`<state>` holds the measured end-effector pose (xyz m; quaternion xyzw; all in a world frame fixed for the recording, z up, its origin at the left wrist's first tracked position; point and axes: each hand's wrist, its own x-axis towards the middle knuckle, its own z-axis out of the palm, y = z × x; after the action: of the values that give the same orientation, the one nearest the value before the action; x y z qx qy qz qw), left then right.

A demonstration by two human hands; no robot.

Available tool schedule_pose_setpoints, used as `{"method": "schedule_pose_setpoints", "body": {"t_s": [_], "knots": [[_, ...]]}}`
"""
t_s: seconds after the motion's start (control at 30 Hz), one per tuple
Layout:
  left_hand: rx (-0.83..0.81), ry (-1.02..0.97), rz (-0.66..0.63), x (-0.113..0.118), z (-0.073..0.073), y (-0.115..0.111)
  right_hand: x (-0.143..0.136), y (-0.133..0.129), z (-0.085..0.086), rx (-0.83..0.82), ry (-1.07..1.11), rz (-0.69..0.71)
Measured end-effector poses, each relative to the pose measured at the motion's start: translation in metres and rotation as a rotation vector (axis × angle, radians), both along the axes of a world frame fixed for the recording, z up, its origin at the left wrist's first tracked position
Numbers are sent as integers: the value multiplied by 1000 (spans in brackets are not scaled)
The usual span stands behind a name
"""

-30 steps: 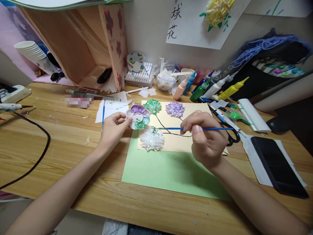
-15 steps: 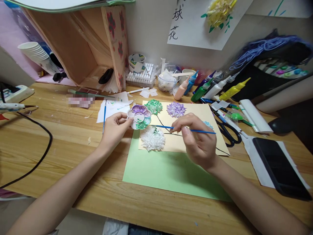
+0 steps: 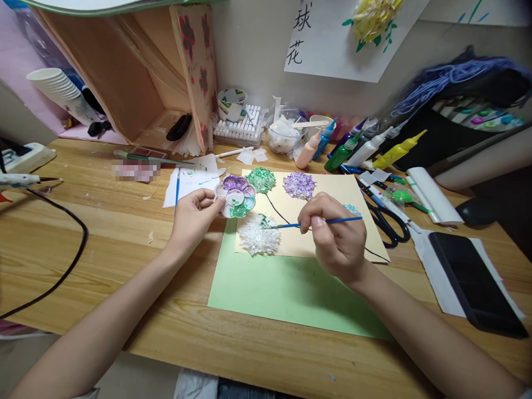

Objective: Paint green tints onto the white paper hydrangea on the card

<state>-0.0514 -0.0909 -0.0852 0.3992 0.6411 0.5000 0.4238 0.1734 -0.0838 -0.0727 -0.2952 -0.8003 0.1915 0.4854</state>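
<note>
While the left hand (image 3: 192, 219) pinches the flower-shaped palette (image 3: 235, 198) by the cream sheet's (image 3: 332, 185) left edge, right hand (image 3: 338, 238) pinches the blue paintbrush (image 3: 286, 225) between thumb and fingers, tip at the white flower (image 3: 258, 237), contact unclear. White flower sits at the sheet's lower-left corner, green flower (image 3: 261, 180) upper-left, purple flower (image 3: 299, 184) along top edge. Green sheet (image 3: 266, 288) shows past its bottom edge.

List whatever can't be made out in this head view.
- Head view: part of the blue flower, hidden by the right hand.
- Head view: the left hand's grip beneath the palette, which hides it.
- Head view: whether the paintbrush touches the white flower; tip too small.
- Head view: the wall poster's top, cut off by the upper edge.
</note>
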Motion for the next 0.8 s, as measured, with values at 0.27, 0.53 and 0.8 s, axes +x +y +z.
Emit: {"method": "schedule_pose_setpoints", "body": {"t_s": [0.27,0.53,0.8], "knots": [[4,-2,1,0,0,2,1,1,0,-15,9,-21],[-3,-8,5,0,0,2,0,0,2,1,-12,-17],[2,35,1,0,0,0,0,1,2,-13,-40,-26]]}}
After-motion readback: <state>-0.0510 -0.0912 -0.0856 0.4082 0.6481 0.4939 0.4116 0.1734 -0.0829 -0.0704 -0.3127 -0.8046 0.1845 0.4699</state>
